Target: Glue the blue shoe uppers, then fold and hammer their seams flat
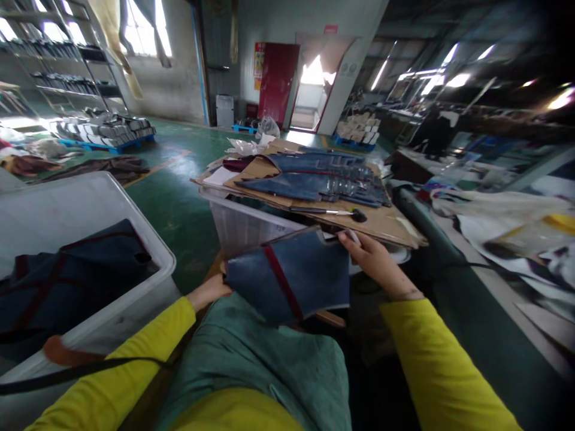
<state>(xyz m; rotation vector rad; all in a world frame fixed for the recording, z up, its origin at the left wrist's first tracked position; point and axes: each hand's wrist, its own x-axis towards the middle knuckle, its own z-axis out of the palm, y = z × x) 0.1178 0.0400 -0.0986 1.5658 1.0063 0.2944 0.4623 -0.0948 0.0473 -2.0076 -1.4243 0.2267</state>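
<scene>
The workshop floor (173,203) is green, and I see a white bin (167,257) to the left of the left hand (211,291), which grips one edge of a blue panel (309,269). The panel is between both hands; the right hand (371,257) pinches its upper corner, and beyond this hand a brush (332,212) lies on cardboard (386,226).

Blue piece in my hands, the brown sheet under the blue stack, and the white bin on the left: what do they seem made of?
Blue piece: perhaps leather or a coated synthetic, with a faint sheen and smooth face; I can't tell which. Brown sheet: probably cardboard, matte, with worn edges. White bin: likely plastic, smooth, with a rounded, moulded-looking rim.
</scene>
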